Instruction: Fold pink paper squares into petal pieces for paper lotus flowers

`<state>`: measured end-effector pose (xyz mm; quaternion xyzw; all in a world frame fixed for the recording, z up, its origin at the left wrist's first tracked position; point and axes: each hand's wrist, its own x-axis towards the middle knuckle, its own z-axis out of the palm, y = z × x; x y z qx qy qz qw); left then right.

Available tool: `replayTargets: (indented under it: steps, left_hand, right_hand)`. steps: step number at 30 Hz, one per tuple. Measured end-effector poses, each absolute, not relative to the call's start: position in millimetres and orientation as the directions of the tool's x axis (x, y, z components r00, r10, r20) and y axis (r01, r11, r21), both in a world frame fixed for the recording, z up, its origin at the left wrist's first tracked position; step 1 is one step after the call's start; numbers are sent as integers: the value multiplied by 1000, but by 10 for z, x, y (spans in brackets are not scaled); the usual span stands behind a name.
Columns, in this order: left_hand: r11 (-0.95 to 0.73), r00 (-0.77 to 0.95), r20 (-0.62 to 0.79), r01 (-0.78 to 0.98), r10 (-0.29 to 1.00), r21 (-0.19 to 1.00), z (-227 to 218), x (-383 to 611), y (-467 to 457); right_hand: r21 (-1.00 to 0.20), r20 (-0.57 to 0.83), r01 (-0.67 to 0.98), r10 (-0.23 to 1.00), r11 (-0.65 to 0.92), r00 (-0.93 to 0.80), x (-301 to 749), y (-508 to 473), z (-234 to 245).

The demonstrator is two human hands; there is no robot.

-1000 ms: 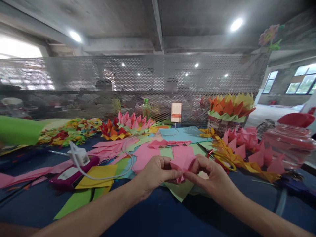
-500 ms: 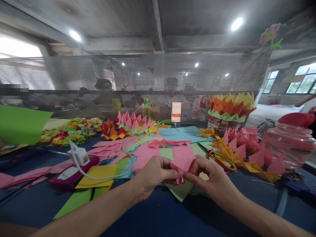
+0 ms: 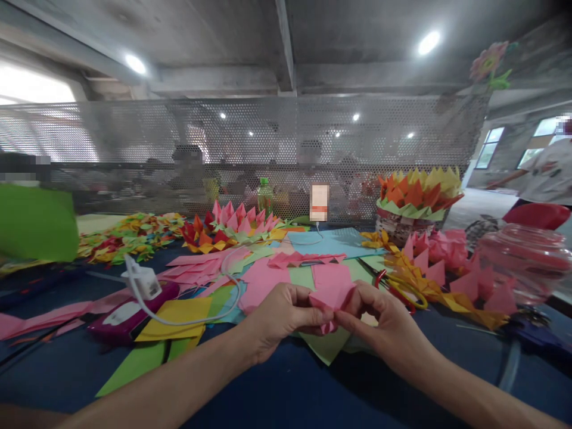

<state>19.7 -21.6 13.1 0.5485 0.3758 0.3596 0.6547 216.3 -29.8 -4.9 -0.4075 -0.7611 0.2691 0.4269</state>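
Note:
My left hand [image 3: 279, 319] and my right hand [image 3: 386, 325] meet over the near middle of the dark blue table [image 3: 286, 393]. Both pinch a small folded pink paper piece [image 3: 331, 299] between thumb and fingers, one hand on each side. The piece is held just above loose pink, green and yellow paper squares [image 3: 263, 286] that lie on the table.
Red-and-yellow scissors [image 3: 397, 286] lie right of my hands. A white charger with cable [image 3: 142, 280] rests on a magenta case at left. Folded paper flowers [image 3: 236, 223], a paper-crowned basket [image 3: 413, 199], a clear jar [image 3: 522, 259]. A perforated screen [image 3: 250, 155] stands behind; a person at far right.
My hands have barely moved on the pink piece. At left the green sheet has shifted, and a person has come into view at the far right.

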Motion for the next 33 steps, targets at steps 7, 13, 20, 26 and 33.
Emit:
replayTargets:
  steps: [7, 13, 20, 26, 33]
  left_hand:
    - [124, 484, -80, -60, 872, 990, 102, 191, -212]
    - [124, 487, -87, -45, 869, 991, 113, 208, -219]
    - [97, 475, -62, -50, 878, 994, 92, 221, -217]
    - [93, 487, -38, -88, 873, 992, 67, 239, -229]
    - [86, 477, -45, -66, 878, 994, 78, 239, -234]
  right_hand:
    - [-764, 420, 401, 862, 505, -283, 2152, -295, -56]
    - [-761, 423, 409, 864, 503, -274, 2139, -323, -34]
    - [-770, 400, 429, 881, 473, -254, 2136, -321, -30]
    - [-793, 357, 422, 897, 439, -261, 2130, -318, -42]
    - [-784, 376, 410, 881, 467, -286, 2133, -310, -56]
